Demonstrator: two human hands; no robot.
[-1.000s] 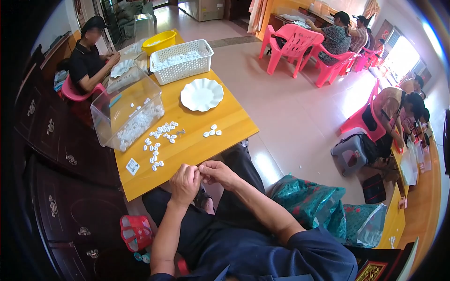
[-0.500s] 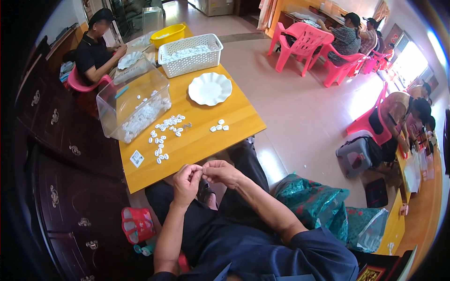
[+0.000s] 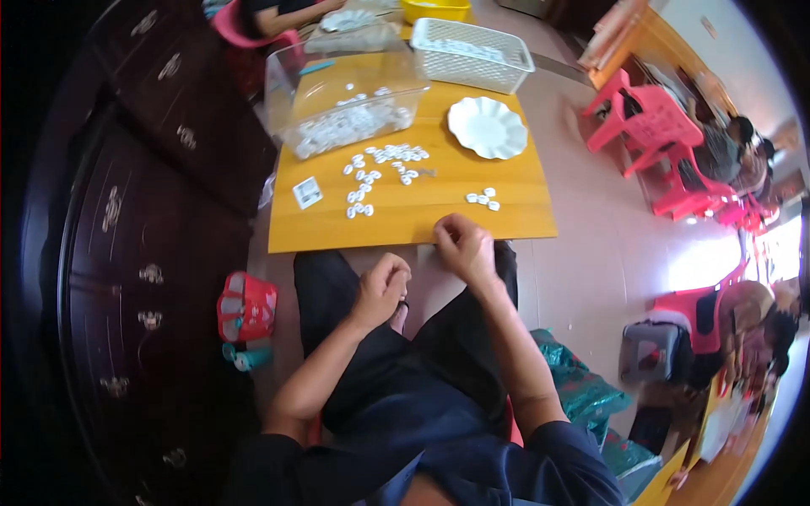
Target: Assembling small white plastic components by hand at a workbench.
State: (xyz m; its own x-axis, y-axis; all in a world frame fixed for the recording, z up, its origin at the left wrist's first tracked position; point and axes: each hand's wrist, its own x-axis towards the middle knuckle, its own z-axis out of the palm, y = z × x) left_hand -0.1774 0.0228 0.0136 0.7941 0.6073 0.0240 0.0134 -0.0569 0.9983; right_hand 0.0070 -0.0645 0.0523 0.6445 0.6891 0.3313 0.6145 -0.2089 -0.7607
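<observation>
My right hand (image 3: 467, 251) is at the front edge of the yellow wooden table (image 3: 405, 233), thumb and fingers pinched together. Whatever it holds, if anything, is hidden. Over my lap, nearer to me, my left hand (image 3: 384, 287) has its fingers curled in, and I cannot see anything between them. Just beyond the right hand lies a small group of white pieces (image 3: 483, 200). Farther left, many small white oval pieces (image 3: 401, 153) with dark marks are scattered, with a small dark grey item (image 3: 427, 173) beside them. A printed white card (image 3: 307, 192) lies at the left.
A clear plastic bin (image 3: 346, 126) with white pieces stands at the back left. Behind are a white perforated basket (image 3: 472, 69), a scalloped white plate (image 3: 488, 128) and a yellow basin (image 3: 436, 10). Dark drawers (image 3: 152, 274) line the left; a person (image 3: 283, 17) sits opposite.
My hands were together, pinching over my lap; now they are apart, the right one reaching forward to the table edge. The view has turned, shifting the table right and up.
</observation>
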